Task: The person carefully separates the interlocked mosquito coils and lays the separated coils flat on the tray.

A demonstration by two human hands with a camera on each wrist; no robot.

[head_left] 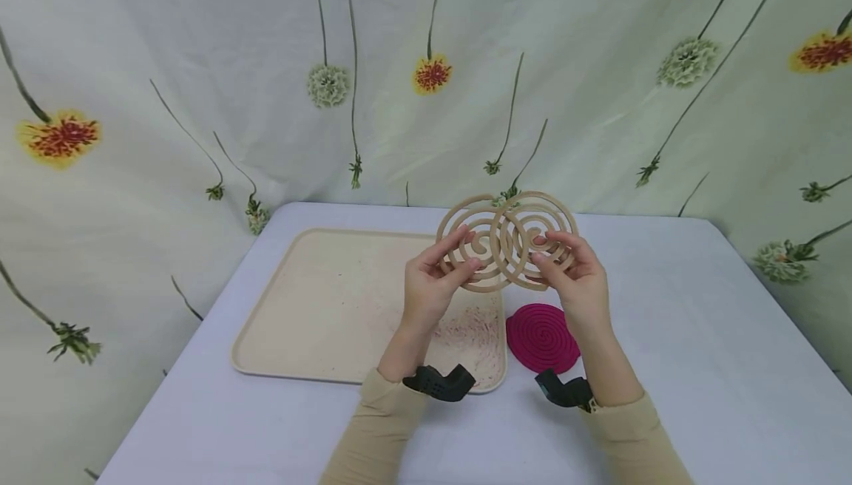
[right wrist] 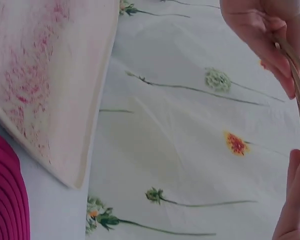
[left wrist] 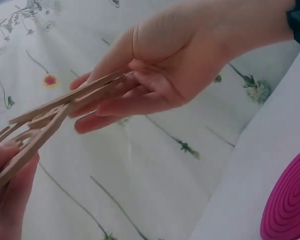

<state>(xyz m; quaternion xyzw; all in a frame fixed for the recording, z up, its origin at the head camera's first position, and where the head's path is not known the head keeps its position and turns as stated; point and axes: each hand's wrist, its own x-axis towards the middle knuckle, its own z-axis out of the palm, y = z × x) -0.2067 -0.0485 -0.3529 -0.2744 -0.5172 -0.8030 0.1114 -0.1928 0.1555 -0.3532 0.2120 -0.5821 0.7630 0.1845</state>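
Note:
Two tan spiral mosquito coils are held up above the table, partly overlapping in the middle. My left hand (head_left: 428, 285) pinches the left coil (head_left: 479, 247) between thumb and fingers. On the other side, my right hand (head_left: 584, 282) pinches the right coil (head_left: 532, 194) near its centre. Seen almost edge-on in the left wrist view, the coils (left wrist: 50, 122) touch and tilt against each other. Whether their rings are interlocked I cannot tell. Below the right hand, a magenta spiral mosquito coil (head_left: 542, 338) lies flat on the table.
A cream tray (head_left: 333, 300) lies to the left, with pinkish crumbs (head_left: 472, 333) scattered at its right end. The table (head_left: 685, 337) has a white cover. Behind it hangs a flower-printed cloth (head_left: 586, 115). Both wrists wear black camera mounts (head_left: 439, 383).

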